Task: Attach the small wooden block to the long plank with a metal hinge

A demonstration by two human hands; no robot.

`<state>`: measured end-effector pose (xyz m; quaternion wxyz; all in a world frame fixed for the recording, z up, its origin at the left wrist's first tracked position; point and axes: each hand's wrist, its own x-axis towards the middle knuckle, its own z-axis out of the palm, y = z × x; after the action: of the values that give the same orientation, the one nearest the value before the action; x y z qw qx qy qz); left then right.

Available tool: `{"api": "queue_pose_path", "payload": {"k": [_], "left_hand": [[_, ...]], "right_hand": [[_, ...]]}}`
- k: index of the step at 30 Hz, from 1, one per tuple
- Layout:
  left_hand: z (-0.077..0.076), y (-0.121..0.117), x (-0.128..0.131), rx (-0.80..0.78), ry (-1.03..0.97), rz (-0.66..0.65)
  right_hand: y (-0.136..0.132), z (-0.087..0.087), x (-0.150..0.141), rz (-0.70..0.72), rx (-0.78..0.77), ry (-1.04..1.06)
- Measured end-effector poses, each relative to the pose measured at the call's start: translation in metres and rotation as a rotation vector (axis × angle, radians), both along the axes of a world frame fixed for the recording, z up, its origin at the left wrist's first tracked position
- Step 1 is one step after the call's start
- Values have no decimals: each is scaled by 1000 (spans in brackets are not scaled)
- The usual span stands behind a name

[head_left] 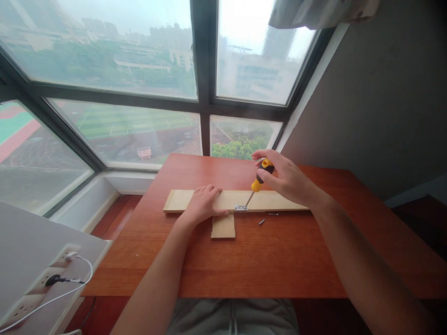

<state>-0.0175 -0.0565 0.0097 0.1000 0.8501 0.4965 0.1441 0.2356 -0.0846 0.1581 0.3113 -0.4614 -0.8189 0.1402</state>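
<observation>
A long pale wooden plank (178, 199) lies across the table, with a small silver metal hinge (240, 208) at its near edge. My left hand (203, 204) rests on the plank with its fingers spread, the thumb near a small wooden board (223, 229) that juts out toward me. My right hand (288, 179) is closed around a yellow and black screwdriver (256, 186). The tool is tilted, and its tip meets the hinge. Whether a screw sits under the tip is too small to tell. Two small metal pieces, a short one (261, 222) and a thin screw (274, 214), lie nearby.
The reddish-brown wooden table (265, 265) stands before large windows (139, 125). Sockets with a plugged-in white cable (91, 270) are on the low wall at left. A sloping grey wall (380, 93) rises at right. My lap is below the near edge.
</observation>
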Motion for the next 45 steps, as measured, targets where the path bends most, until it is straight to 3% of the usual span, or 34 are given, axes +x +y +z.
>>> {"api": "queue_pose_path", "payload": {"k": [2,3,7,9,15,17,21,23,26,28,33,35,40,42,45], "left_hand": [[0,0,0,5,3,-5],[0,0,0,6,4,-8],[-1,0,0,8,10,-10],[0,0,0,6,15,-6],[1,0,0,-1,9,-5],[0,0,0,2,2,-9],[-1,1,0,2,-16,-17],[-1,1,0,-2,-17,-11],[0,0,0,-10,-10,-4],[0,0,0,-9,-4,-6],[1,0,0,-7,-9,-12],[1,0,0,-8,-14,-13],[1,0,0,-9,-3,-8],[1,-1,0,-4,5,-11],[1,0,0,2,13,-18]], "right_hand": [[0,1,4,141,-115,121],[0,0,5,147,-133,150],[3,-7,2,-125,89,-16],[3,-9,-2,-193,166,-97],[-1,-2,-2,134,-86,124],[0,-2,0,62,-69,103],[3,-6,1,-201,131,-79],[1,-5,2,-133,101,-36],[-4,2,4,154,-141,123],[-5,6,6,209,-220,146],[1,3,2,-149,74,-103],[2,1,0,-188,122,-127],[0,9,1,167,-132,13],[1,11,0,113,-105,-37],[5,8,-5,-164,67,-234]]}}
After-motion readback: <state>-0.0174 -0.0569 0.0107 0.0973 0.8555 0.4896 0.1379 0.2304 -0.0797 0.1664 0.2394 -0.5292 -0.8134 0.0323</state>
